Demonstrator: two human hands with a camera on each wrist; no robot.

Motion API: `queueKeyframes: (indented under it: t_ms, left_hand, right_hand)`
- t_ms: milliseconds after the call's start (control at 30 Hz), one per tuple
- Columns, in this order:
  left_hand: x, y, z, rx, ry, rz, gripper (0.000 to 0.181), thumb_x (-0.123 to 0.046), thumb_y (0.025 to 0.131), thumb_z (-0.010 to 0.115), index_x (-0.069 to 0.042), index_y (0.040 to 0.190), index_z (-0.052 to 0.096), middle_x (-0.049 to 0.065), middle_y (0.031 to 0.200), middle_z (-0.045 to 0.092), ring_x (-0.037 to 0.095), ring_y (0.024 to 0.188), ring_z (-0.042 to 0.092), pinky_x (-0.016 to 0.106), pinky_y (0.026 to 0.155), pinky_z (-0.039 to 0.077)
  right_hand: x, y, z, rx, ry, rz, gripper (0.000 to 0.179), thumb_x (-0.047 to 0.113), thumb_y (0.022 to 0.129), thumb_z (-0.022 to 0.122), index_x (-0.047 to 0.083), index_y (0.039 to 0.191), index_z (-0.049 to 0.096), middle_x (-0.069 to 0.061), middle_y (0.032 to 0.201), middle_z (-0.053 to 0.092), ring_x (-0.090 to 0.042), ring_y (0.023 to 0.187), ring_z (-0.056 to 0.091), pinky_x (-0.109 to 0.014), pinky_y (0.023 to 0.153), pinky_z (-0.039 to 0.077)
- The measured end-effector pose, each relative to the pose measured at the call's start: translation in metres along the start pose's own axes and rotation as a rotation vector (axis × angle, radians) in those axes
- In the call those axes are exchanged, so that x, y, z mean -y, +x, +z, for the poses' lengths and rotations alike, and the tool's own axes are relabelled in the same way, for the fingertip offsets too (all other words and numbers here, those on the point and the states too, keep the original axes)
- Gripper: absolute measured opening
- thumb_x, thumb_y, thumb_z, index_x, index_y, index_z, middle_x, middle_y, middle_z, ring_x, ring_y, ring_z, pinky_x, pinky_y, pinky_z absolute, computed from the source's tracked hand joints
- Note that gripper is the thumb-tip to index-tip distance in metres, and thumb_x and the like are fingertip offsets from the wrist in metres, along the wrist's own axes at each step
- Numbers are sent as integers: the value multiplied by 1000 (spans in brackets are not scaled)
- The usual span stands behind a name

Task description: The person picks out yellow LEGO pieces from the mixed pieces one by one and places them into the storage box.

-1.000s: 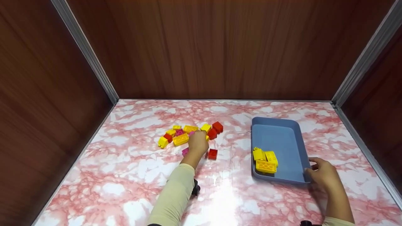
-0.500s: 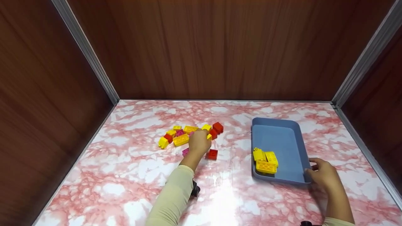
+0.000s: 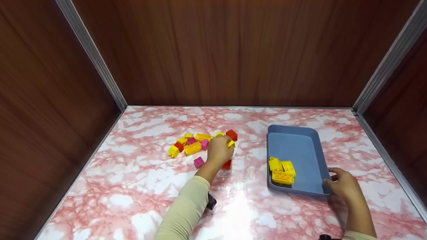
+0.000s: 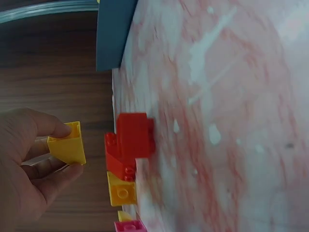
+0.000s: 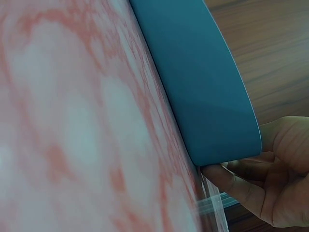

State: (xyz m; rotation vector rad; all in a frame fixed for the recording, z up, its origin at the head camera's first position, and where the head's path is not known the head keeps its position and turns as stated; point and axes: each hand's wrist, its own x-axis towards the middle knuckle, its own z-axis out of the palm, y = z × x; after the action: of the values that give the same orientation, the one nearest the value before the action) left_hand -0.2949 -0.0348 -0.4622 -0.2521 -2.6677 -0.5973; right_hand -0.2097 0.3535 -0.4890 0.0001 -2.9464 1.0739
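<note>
Nearest, the blue-grey tray (image 3: 298, 143) is gripped at its near right corner by the right hand (image 3: 347, 186), the thumb at the rim and the fingers outside the wall. Several yellow bricks (image 3: 283, 176) are gathered inside the tray, against its near left corner. A little farther off, on the marbled worktop (image 3: 126, 206), a red brick (image 3: 227, 164) is partly covered by the left hand (image 3: 220, 150), and a pink brick (image 3: 199, 162) lies just left of the wrist.

By that left hand the sloped yellow piece (image 4: 69, 147) is pinched between the fingertips; it appears to be lifted off the worktop. Beyond and to the left, a loose pile (image 3: 192, 148) of mixed bricks is spread, with a red block (image 3: 231, 134) at its far right edge.

For a good lift, the slanted face probably needs a firm pinch, as it could slip under light pressure. The red pieces alongside are best cleared straight upward, so that none is dragged. Over the tray, its wall should be cleared before any lowering, and the corner held steady without tipping.
</note>
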Motion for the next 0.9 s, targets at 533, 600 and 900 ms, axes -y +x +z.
queueKeyframes:
  t_ms: [533,600,900]
  left_hand:
    - [-44,-4,0,102,-102,88,17,-19,78,74,-13,94,77,0,87,70,17,81,62,27,69,50]
    - [-52,-5,1,113,-110,103,16,-19,79,73,-14,93,77,-1,85,69,16,79,61,25,67,49]
    - [-84,-8,18,147,-106,185,14,-20,79,74,-15,92,77,-4,83,68,12,77,60,21,68,46]
  right_hand:
    - [0,0,-1,7,10,-4,48,5,88,62,-16,128,48,-38,100,60,-45,89,62,-49,70,51]
    - [0,0,-1,8,8,-6,48,5,88,62,-16,129,47,-38,100,60,-46,89,62,-48,70,51]
    - [-1,1,0,5,-5,9,48,6,89,62,-15,129,47,-40,104,58,-51,95,59,-53,73,50]
